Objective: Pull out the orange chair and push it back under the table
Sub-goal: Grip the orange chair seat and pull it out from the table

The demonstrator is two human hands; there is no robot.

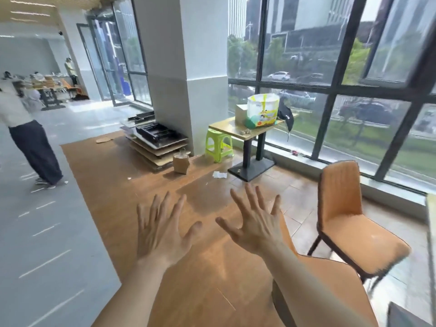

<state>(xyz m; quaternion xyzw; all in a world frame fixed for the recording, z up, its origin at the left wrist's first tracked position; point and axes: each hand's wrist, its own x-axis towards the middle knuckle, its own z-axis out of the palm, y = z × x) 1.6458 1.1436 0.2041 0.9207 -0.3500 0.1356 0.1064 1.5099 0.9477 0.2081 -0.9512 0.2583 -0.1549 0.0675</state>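
An orange chair with dark legs stands at the right, its seat facing right toward a pale table edge at the frame's right border. A second orange chair back sits close below me, partly hidden behind my right forearm. My left hand and my right hand are both raised in front of me with fingers spread wide, holding nothing. Neither hand touches a chair; the right hand is well left of the standing chair.
A small wooden table with a bag on it stands by the window, a green stool beside it. Stacked boards and trays lie against the white pillar. A paper bag sits on the floor. A person stands at the left.
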